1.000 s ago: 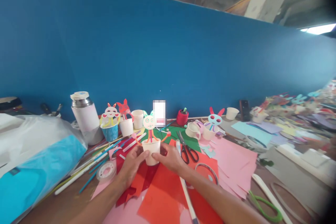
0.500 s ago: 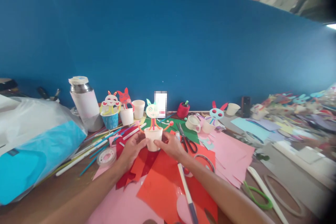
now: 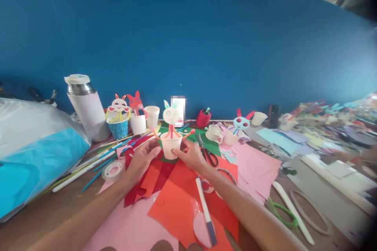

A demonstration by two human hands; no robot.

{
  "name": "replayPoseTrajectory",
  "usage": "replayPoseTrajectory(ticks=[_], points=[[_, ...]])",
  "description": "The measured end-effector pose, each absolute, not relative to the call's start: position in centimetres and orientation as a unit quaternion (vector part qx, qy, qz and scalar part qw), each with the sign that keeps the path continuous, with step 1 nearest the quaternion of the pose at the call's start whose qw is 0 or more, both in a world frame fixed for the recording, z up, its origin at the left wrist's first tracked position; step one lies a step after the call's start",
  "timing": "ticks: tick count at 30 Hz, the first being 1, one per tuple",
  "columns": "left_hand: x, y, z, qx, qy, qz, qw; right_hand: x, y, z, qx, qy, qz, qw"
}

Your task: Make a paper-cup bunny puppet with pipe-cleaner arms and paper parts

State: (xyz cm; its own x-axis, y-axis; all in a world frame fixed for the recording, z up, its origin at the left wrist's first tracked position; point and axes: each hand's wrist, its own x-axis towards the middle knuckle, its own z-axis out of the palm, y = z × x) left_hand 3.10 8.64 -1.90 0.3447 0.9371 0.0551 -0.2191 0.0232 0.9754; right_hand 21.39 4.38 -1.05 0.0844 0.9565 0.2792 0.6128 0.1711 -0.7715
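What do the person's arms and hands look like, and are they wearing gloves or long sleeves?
No gloves! The left hand and right hand are both bare, with no ring that I can make out. The left forearm and right forearm are bare too: no sleeve, watch or bracelet shows. Fingernails are too small to tell.

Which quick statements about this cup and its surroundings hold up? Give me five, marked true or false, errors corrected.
1. The right hand touches the white cup bearing the green-eared figure. True.
2. The scissors lie left of that cup. False; the scissors lie right of it.
3. The flask stands left of the blue cup. True.
4. The marker has its dark end away from the person. False; the marker's dark end is nearer.
5. The light-blue face has red ears. True.
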Motion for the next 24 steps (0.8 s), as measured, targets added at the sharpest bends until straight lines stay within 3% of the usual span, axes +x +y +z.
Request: replayPoseTrajectory(ticks=[5,24], points=[[2.5,9.0,-2.0,0.518,0.407,0.482,0.579,22.6,5.2,-2.0,-0.646,-0.634,0.151,0.398],[3.4,8.4,-2.0,0.532,0.431,0.426,0.591,22.0,5.2,-2.4,-0.704,-0.631,0.08,0.316]])
